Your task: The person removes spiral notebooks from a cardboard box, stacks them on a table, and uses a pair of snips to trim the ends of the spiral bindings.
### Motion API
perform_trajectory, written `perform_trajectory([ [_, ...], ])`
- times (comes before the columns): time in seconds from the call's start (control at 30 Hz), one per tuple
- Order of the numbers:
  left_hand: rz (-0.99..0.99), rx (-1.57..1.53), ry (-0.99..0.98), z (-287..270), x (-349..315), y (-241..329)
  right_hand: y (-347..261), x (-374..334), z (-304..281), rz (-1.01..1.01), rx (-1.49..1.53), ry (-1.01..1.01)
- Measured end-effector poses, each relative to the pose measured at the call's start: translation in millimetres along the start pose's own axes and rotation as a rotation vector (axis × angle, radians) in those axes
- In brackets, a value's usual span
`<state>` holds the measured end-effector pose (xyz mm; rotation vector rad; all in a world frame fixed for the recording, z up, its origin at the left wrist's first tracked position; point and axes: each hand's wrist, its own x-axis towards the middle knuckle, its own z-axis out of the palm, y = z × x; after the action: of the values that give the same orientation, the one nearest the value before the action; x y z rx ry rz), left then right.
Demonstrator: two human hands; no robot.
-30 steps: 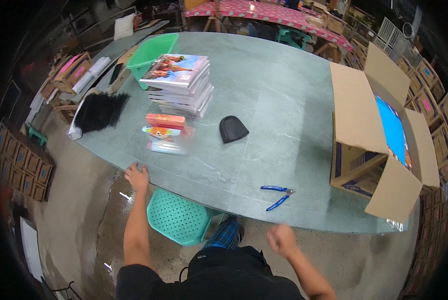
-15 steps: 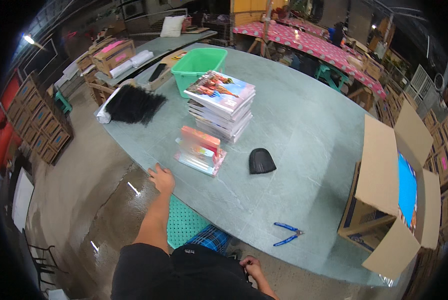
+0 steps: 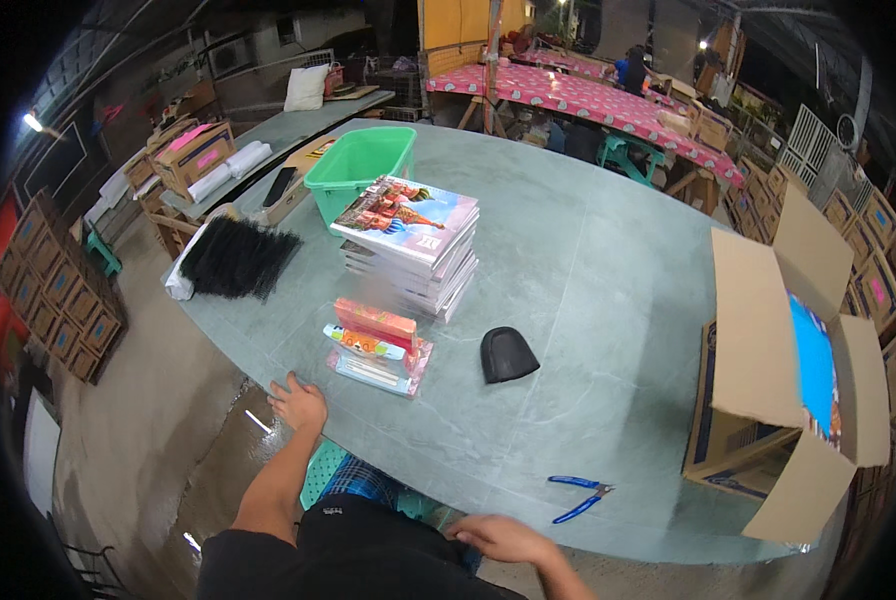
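Note:
My left hand (image 3: 298,404) rests on the near left edge of the table (image 3: 608,330), fingers spread and holding nothing. Low in front of my body is my right hand (image 3: 498,537), its fingers curled together; what they hold, if anything, is hidden. Beyond my left hand stand a small boxed set of books and a bright orange-and-white item in a holder (image 3: 376,348). Behind that rises a stack of glossy picture-covered books (image 3: 408,240). A black rounded leather-like pad (image 3: 509,355) lies to their right. Blue-handled cutting pliers (image 3: 581,497) lie spread near the front edge.
A green plastic bin (image 3: 363,170) stands behind the stack, with black mesh-like material (image 3: 238,258) to its left. An open carton (image 3: 758,340) with blue contents takes up the right side. A green stool (image 3: 323,468) is below the near edge. Stacked cartons (image 3: 63,290) stand at left.
My right hand has risen and come further into view near the table's front edge. My left hand stays on the edge. The whole view has shifted with my head.

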<state>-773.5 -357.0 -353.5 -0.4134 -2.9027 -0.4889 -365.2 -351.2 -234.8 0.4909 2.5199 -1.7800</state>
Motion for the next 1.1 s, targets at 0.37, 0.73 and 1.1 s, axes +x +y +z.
perform_trajectory([
  [0.37, 0.395, 0.057, -0.024, 5, 63, -53, -180, 89, -63, -1.017, 0.756, 0.144],
  [0.73, 1.099, -0.574, -0.210, -5, 171, -52, -195, 260, 24, -0.562, 0.335, -0.219],
  [1.1, 1.274, -0.730, -0.369, 2, 171, -43, -230, 305, 45, -0.524, 0.072, -0.295],
])
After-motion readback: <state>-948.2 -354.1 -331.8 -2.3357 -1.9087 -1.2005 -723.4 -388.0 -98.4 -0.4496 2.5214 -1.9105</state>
